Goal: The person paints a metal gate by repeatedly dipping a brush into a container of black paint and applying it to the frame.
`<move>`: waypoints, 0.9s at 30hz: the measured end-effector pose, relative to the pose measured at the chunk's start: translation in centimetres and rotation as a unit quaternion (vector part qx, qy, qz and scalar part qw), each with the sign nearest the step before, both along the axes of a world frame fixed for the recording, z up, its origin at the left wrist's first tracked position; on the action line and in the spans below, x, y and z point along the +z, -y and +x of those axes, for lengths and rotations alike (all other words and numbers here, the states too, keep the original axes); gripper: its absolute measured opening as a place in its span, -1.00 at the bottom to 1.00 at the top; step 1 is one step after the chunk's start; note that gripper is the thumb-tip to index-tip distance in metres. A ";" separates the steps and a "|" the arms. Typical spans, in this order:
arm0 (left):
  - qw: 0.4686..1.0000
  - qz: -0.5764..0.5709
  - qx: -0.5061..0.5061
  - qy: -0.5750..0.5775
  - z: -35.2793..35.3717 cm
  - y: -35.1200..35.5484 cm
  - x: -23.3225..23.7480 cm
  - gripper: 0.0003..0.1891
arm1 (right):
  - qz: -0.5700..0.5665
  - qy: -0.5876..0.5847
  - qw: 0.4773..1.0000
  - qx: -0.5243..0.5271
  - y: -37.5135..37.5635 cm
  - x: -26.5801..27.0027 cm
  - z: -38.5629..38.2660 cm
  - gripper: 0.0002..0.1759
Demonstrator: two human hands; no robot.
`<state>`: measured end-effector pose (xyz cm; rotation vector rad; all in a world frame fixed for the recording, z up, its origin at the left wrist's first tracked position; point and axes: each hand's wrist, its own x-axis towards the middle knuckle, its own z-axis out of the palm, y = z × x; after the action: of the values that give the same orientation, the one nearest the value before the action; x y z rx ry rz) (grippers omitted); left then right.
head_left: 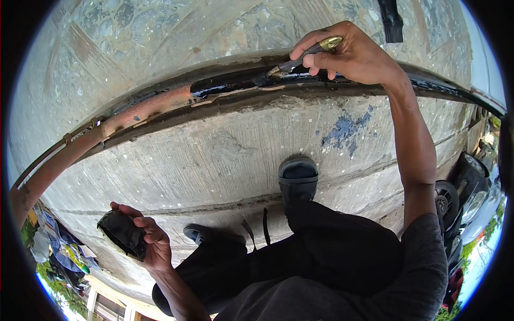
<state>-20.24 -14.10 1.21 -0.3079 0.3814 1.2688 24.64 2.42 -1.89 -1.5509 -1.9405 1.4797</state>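
Observation:
My right hand [350,56] is closed around the handle of a paintbrush [293,65], its bristles touching a long pipe [155,107]. Wet, shiny black paint [230,85] covers the pipe from about the middle toward the right. Further left the pipe is bare reddish-brown, with a few dark spots. Low on the left, my left hand [155,243] grips a small black-stained container [124,234], tilted with its dark opening partly toward me. What is inside the container cannot be made out.
The pipe runs along a groove beside a concrete slab [241,150] with a blue-grey paint stain [348,131]. A black strip [391,21] lies at the top. My sandalled foot [298,176] rests on the concrete. Parked vehicles [463,187] stand at right; a cluttered pile [61,246] lies at left.

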 end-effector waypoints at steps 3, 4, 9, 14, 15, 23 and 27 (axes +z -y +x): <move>1.000 0.008 0.002 -0.008 0.0 0.1 -0.3 -0.49 | -0.018 0.057 0.997 -0.057 0.8 0.8 3.5 -0.79; 1.000 0.005 0.002 -0.007 0.1 0.1 -0.5 -0.49 | -0.020 0.082 0.994 -0.073 1.0 1.2 4.4 -0.79; 1.000 -0.006 -0.013 -0.002 0.3 0.2 -1.3 -0.48 | 0.109 -0.047 0.976 -0.181 1.1 1.0 2.3 -0.79; 0.999 0.002 -0.032 -0.003 1.4 0.0 -0.8 -0.48 | 0.003 0.017 0.980 -0.198 1.8 -0.3 2.8 -0.79; 0.999 0.004 -0.033 -0.002 1.4 0.0 -0.7 -0.48 | -0.006 0.045 0.977 -0.209 2.1 0.1 4.8 -0.79; 0.999 -0.004 -0.040 0.017 1.1 0.0 -0.7 -0.51 | 0.096 -0.004 0.981 -0.171 3.3 1.8 5.2 -0.79; 0.998 0.004 -0.048 0.027 1.4 -0.2 -0.3 -0.53 | 0.020 0.079 0.981 -0.178 4.1 1.1 8.1 -0.79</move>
<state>-18.80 -13.95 0.87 -0.3129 0.3403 1.1647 32.71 -1.71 -0.78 -1.9251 -1.6430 1.1932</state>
